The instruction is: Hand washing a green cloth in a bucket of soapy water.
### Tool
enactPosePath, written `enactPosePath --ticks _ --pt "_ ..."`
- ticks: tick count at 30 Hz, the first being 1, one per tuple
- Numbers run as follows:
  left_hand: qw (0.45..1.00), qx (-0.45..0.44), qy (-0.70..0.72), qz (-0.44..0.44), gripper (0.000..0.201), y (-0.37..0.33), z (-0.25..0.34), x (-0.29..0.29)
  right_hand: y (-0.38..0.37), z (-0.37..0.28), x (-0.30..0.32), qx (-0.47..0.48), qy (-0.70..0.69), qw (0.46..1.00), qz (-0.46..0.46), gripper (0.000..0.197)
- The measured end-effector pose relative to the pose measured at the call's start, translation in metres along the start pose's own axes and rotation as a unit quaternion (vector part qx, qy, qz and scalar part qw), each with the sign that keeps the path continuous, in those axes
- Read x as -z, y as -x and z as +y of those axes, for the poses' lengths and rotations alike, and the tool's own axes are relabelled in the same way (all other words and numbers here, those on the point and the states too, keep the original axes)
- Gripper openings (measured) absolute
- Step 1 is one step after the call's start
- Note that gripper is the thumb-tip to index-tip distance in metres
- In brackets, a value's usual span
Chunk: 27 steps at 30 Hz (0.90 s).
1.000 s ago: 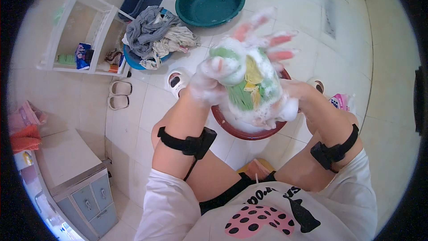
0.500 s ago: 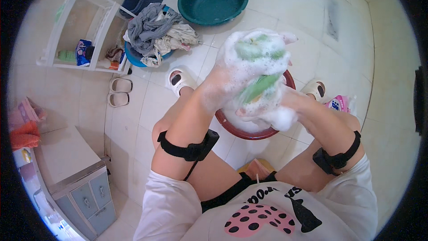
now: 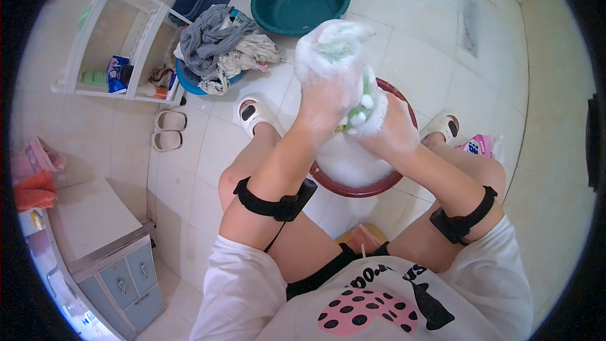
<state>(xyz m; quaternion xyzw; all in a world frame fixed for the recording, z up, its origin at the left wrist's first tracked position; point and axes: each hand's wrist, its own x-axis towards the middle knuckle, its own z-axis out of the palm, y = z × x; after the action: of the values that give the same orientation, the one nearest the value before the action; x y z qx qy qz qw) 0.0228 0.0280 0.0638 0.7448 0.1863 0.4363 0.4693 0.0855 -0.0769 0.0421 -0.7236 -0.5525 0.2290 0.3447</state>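
Note:
A soapy green cloth (image 3: 334, 52) is bunched up above a dark red basin (image 3: 356, 189), thick white foam hiding much of it. My left hand (image 3: 325, 95) grips the cloth, its fingers mostly buried in suds. Close beside it, lower and to the right, my right hand (image 3: 394, 127) is closed around the part of the cloth that hangs between the hands. White suds (image 3: 350, 158) fill the visible part of the basin, which stands on the floor between my feet.
Beyond my hands stands a dark green basin (image 3: 300, 0). To its left, a blue tub (image 3: 191, 80) is heaped with grey and pale laundry (image 3: 218, 44). A white shelf rack (image 3: 136, 44), beige slippers (image 3: 169, 129) and a small cabinet (image 3: 95, 221) are at left. A pink packet (image 3: 478, 145) lies right.
My left hand has shifted slightly left with the cloth. My right hand has risen from below the cloth to close round it beside the left hand, and the hands are closer together.

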Motion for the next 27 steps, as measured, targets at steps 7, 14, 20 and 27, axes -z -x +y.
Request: enactPosePath --ticks 7,14,20,27 --pt "0.961 0.198 0.138 0.133 0.011 0.002 0.000 -0.004 -0.007 0.007 -0.003 -0.007 0.083 0.994 0.071 0.032" --pt "0.998 0.047 0.032 0.007 0.019 -0.010 -0.001 0.009 -0.020 0.010 0.027 0.012 -0.088 0.996 -0.016 0.045" --pt "0.773 0.184 0.597 -0.109 0.044 -0.014 0.021 0.021 -0.013 0.010 0.055 -0.101 -0.348 0.920 -0.149 0.050" --pt "0.839 0.260 0.470 -0.084 0.035 -0.002 -0.002 0.007 -0.009 0.012 0.046 -0.162 -0.450 0.852 -0.213 0.050"
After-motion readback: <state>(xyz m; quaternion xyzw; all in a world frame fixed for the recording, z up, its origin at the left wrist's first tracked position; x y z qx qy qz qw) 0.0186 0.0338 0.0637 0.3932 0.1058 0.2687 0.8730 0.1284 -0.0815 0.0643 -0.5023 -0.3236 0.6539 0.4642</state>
